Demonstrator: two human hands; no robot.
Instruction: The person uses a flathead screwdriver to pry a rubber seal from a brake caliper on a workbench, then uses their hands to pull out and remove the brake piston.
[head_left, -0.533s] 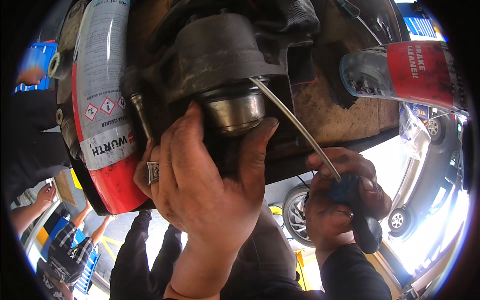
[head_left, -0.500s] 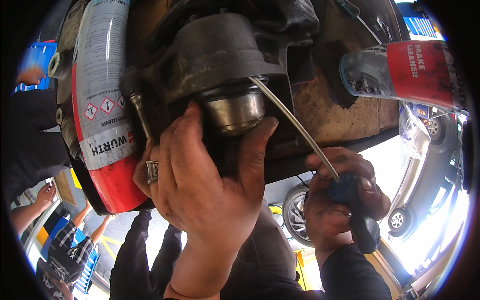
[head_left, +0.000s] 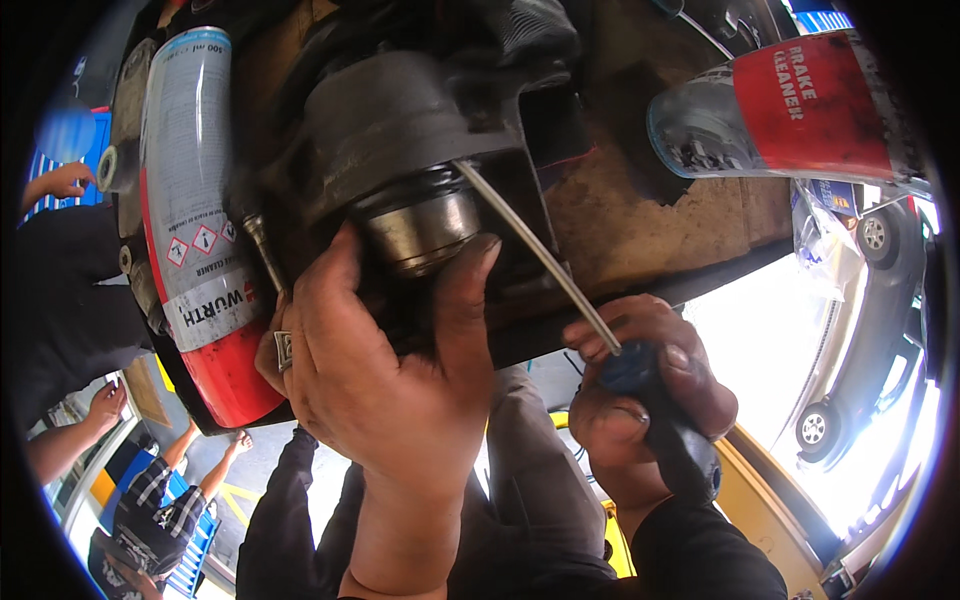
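Caliper (head_left: 385,120) on the worktop (head_left: 640,215), piston (head_left: 425,232) standing proud of its near side, a black boot (head_left: 420,190) round the joint. We take the step in hand to be working that boot with the screwdriver (head_left: 540,260).

Hands: our left hand (head_left: 380,375) is cupped, thumb and forefinger set either side of the piston, apparently pinching it; how firmly, we cannot tell. Our right hand (head_left: 655,385) is wrapped round the screwdriver's handle, fingers curled closed.

To do it well, as we judge: work the blade shallow, under the rubber's lip and off the piston's bright wall, where a scratch could spoil the fit. Small twists and short levering should serve better than one hard push. The left hand ought to steady the piston against cocking, thumb clear of the blade's line should it slip.

Pointing: the screwdriver's long axis slants, handle low and right, tip up and left, meeting the joint at the caliper's right side. Exact bite of the tip too dark to tell. Piston's axis runs away from us, leaning a touch left at the far end; its free end faces us.
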